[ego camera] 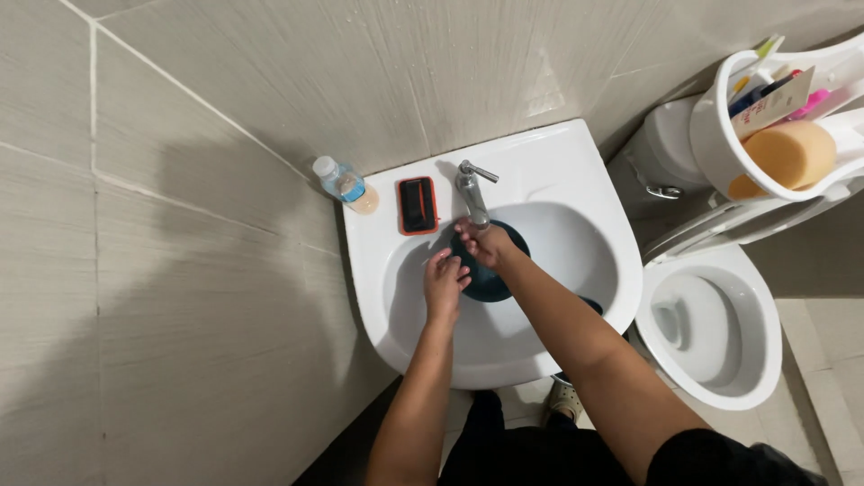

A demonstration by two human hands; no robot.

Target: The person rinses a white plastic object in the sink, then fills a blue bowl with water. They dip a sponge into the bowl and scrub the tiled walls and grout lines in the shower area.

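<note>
Two hands over the sink (576, 180): my left hand (445, 275) has fingers curled loosely on the rim of the dark bowl (490, 270), my right hand (481, 241) grips its far edge under the tap (472, 189); rinsing underway, I judge, next turn the bowl

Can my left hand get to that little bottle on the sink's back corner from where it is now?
Probably yes. The left hand is over the basin at the dark bowl, and the small bottle lies on the sink rim up-left of it, with nothing visibly between them.
</note>
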